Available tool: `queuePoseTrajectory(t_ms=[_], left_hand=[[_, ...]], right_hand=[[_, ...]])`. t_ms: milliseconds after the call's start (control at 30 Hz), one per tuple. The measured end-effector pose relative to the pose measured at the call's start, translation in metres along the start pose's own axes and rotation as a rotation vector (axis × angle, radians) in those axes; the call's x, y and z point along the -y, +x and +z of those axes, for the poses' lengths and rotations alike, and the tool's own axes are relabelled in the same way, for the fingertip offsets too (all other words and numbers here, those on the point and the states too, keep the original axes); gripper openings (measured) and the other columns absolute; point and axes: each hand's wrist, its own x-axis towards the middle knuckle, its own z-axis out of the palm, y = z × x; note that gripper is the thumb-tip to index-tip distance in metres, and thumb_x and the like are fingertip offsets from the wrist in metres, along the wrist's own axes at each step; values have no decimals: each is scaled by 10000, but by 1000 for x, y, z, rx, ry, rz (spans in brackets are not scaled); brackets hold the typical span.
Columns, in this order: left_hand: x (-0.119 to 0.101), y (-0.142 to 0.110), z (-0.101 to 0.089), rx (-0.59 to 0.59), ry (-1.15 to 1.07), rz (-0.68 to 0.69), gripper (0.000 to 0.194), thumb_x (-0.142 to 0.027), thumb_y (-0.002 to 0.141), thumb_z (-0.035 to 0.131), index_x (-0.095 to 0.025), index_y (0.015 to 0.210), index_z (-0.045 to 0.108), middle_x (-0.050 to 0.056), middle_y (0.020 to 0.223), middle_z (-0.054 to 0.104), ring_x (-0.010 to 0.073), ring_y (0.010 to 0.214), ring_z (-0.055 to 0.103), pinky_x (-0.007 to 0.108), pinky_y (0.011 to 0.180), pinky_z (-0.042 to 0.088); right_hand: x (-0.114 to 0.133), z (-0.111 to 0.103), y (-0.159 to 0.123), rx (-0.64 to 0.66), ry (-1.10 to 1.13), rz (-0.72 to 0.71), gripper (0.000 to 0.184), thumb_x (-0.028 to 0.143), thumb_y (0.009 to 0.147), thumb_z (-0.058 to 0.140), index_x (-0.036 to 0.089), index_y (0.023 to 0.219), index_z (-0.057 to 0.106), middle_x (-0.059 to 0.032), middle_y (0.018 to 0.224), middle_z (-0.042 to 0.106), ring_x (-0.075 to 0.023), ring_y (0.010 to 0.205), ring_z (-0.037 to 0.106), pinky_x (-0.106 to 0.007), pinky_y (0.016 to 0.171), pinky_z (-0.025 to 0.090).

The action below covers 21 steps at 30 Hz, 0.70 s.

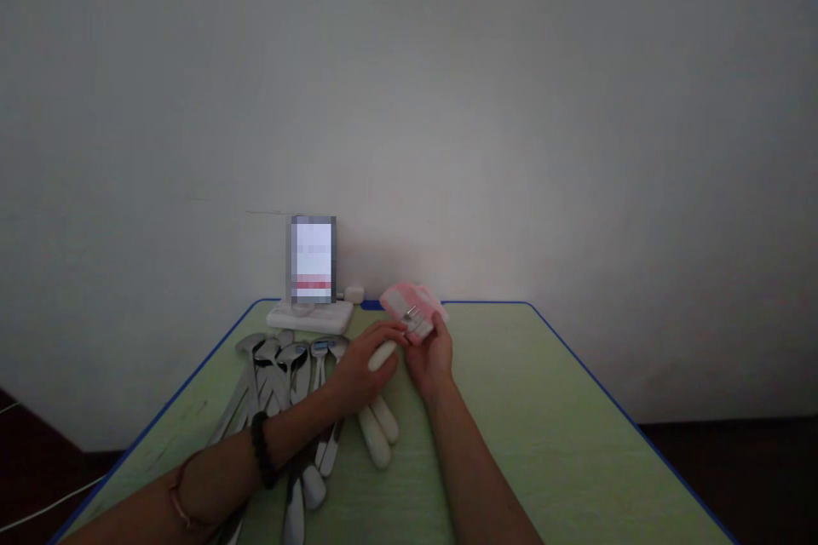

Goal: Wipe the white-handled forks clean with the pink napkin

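Observation:
In my left hand (364, 370) I grip a fork by its cream-coloured handle (382, 355). The metal tines (414, 317) point away from me and lie against a pink and white cloth (406, 300). My right hand (434, 358) is closed on that cloth from the right, just under the tines. Below and left of my hands, a pile of metal spoons (294, 355) and other cutlery lies on the table, partly hidden by my left forearm. Two more cream handles (376, 438) stick out of the pile beneath my left hand.
The light green table (511, 409) has a blue edge and stands against a pale wall. At its back left a device with a lit screen (313, 260) stands on a white base (310, 317). A small white plug-like block (354, 295) sits beside it.

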Motion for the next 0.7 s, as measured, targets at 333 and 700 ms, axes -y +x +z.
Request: queuePoseTrajectory(t_ms=[333, 700], left_hand=[[0, 1, -1, 6, 10, 15, 266, -43, 768, 490, -206, 939, 614, 74, 1140, 605, 198, 1102, 543, 394, 1006, 406], [0, 0, 0, 49, 28, -10, 313, -27, 740, 501, -218, 959, 618, 69, 1181, 593, 208, 1139, 533, 384, 1019, 402]], right_hand=[[4, 14, -10, 30, 28, 72, 234, 221, 850, 437, 130, 884, 650, -43, 776, 715, -111, 638, 654, -222, 600, 551], [-1, 3, -3, 59, -11, 86, 210, 261, 831, 462, 144, 864, 634, -25, 733, 699, -108, 607, 633, -214, 551, 539]])
